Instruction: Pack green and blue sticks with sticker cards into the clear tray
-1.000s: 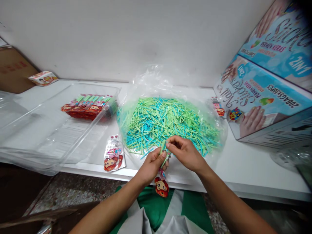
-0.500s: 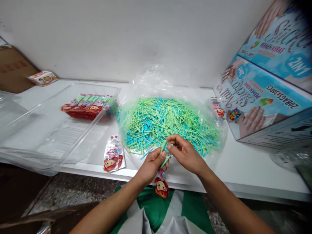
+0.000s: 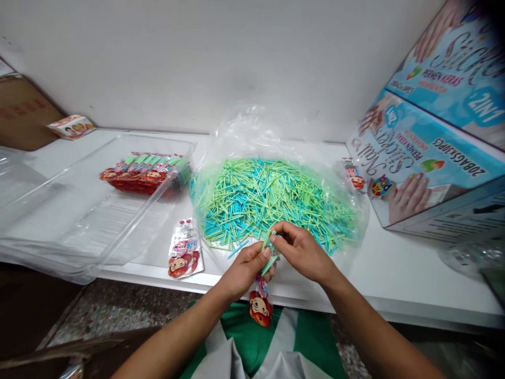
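Observation:
My left hand point(image 3: 249, 267) is closed around a small printed sachet point(image 3: 260, 308) whose red-haired cartoon head hangs below my fingers. Green sticks point(image 3: 268, 252) lie against the sachet's upper part under my left thumb. My right hand point(image 3: 298, 247) pinches at the top end of these, thumb and forefinger together; exactly what sits between its fingertips is partly hidden. Just beyond both hands spreads a heap of thin green and blue sticks point(image 3: 272, 195) in an open clear plastic bag point(image 3: 252, 123). Left of my hands, sachets with the same cartoon head point(image 3: 183, 252) lie flat at the table edge.
A clear plastic tray point(image 3: 114, 247) on the left has a stack of filled sachets point(image 3: 142, 173) in or behind its far corner. Printed boxes point(image 3: 426, 158) stand at right, with another sachet point(image 3: 353, 173) beside them. A brown carton point(image 3: 26, 113) and a small box point(image 3: 71, 127) stand back left.
The hanging sachet has dropped slightly lower, and the green sticks have turned a little in my left hand. My right fingertips stay at their top end.

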The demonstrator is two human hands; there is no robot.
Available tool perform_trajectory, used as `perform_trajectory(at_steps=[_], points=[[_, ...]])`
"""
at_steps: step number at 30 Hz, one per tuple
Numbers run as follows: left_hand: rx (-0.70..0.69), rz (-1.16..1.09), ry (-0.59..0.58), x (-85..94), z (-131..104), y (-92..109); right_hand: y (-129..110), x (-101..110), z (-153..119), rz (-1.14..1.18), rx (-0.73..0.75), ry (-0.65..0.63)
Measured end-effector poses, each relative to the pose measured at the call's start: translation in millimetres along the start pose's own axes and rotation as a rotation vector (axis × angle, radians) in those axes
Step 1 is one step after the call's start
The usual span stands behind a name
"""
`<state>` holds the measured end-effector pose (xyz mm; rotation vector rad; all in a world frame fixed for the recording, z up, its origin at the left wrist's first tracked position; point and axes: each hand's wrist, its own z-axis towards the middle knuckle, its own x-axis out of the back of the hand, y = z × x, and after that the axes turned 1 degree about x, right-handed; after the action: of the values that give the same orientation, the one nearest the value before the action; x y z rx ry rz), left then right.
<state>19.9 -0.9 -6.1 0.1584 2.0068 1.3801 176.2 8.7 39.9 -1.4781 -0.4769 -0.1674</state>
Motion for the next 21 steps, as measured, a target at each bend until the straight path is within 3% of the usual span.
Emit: perform_trajectory(at_steps=[4,12,21], points=[[-0.046,0.064,0.034,0.0,0,2,-3,2,-3,-0.101,-0.001,0.027],[-0.16,0.45,0.133,-0.3,-4,11,-7,2,-5,-0.067,0.044,0.062],[-0.153,0.462,0.128,0.5,-5,6,-11,-4,-1,-0.015,0.15,0.19]])
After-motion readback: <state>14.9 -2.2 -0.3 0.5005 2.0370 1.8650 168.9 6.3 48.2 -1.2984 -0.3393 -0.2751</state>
